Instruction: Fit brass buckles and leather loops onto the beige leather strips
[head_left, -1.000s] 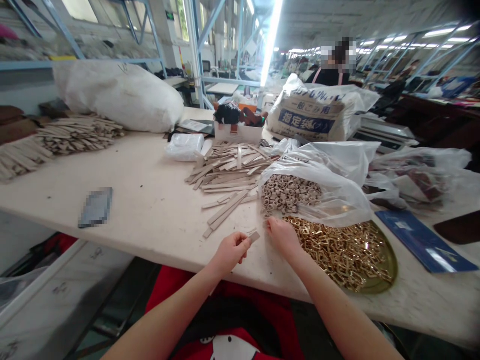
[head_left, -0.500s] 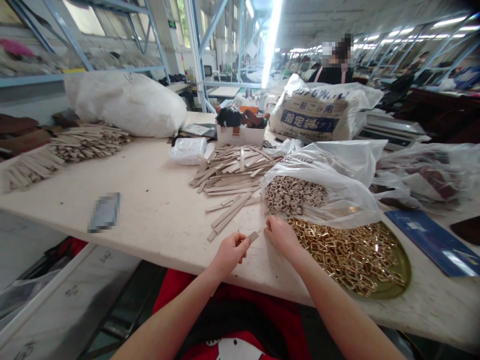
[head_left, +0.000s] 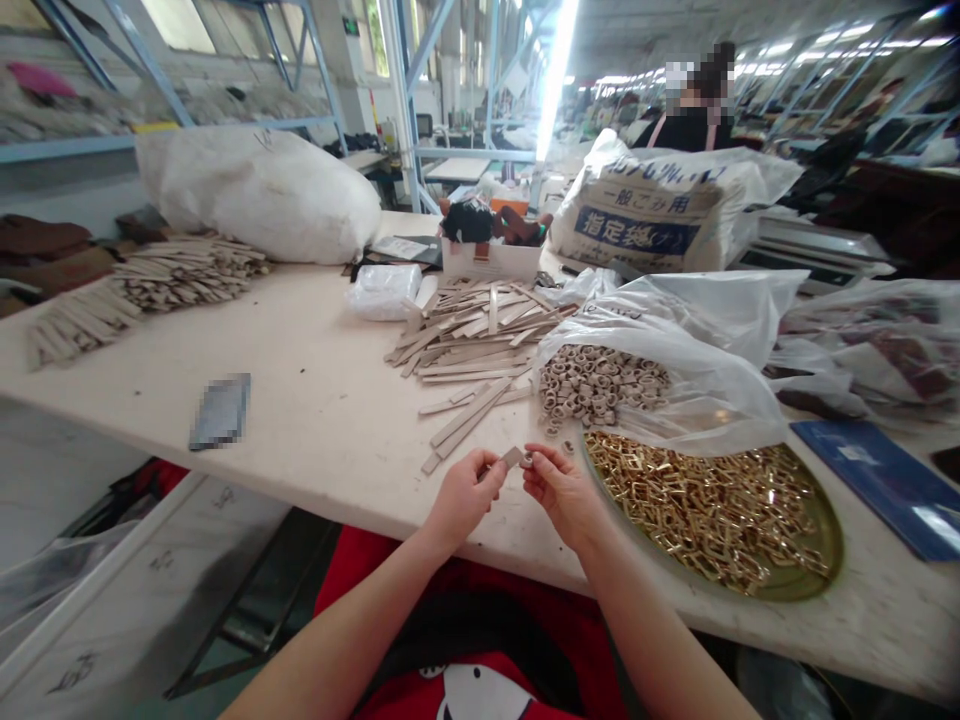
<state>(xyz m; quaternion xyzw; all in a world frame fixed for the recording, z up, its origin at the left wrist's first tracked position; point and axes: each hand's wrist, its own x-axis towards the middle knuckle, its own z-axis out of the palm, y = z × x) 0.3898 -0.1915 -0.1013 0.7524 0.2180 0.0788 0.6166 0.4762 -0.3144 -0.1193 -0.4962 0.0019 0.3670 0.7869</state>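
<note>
My left hand (head_left: pixel 466 497) is closed on a beige strap (head_left: pixel 513 457), whose flat end sticks out past the fingertips. My right hand (head_left: pixel 561 494) pinches a small beige loop (head_left: pixel 527 460) close to that end; whether the two touch is hard to make out. Just beyond my right hand, many similar loops (head_left: pixel 604 385) spill from a clear plastic bag (head_left: pixel 720 400). Gold metal buckles (head_left: pixel 705 510) fill a round tray (head_left: pixel 834 560) to the right. More beige straps (head_left: pixel 469 345) lie heaped ahead of my hands.
Bundled straps (head_left: pixel 191 270) and a big white sack (head_left: pixel 255 200) occupy the left of the table (head_left: pixel 322 400). A blurred flat object (head_left: pixel 220 412) lies near the front edge. At the back are a white box (head_left: pixel 487 260) and a printed sack (head_left: pixel 652 215); a blue folder (head_left: pixel 877 485) lies right.
My right hand has drawn back from the loop pile and now holds a loop beside the strap end. My left hand has lifted slightly with the strap. The view has shifted a little.
</note>
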